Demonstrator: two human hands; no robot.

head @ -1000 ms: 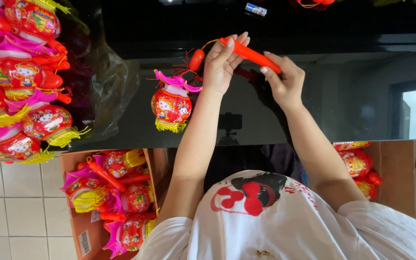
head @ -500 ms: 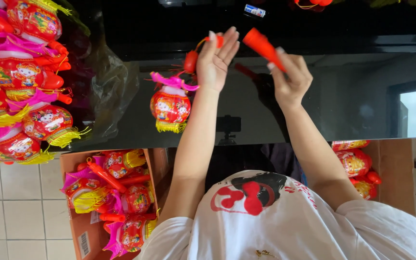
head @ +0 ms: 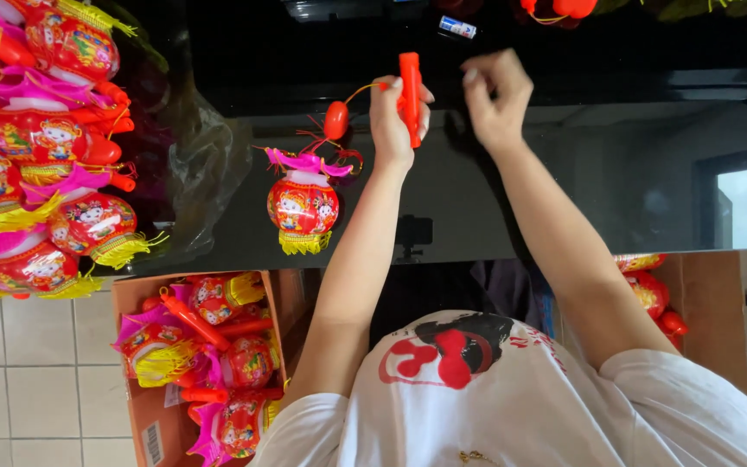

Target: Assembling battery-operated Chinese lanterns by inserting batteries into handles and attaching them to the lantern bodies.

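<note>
I am gripping the red stick (head: 410,97) upright in the left hand (head: 393,121) over the black table (head: 564,182) — right hand (head: 496,99) loosely curled, empty — its corded lantern (head: 303,206) lying alongside, judged light and crushable, best taken by the stick.

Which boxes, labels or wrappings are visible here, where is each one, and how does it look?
Cardboard box: on the tiled floor, lower left, brown, open, full of red lanterns.
Label: on that box's side, small white rectangle with black print.
Second cardboard box: lower right, brown, holding red lanterns.
Clear plastic wrapping: on the black table, beside the lantern pile.
Small label: table top edge, white and blue.
</note>
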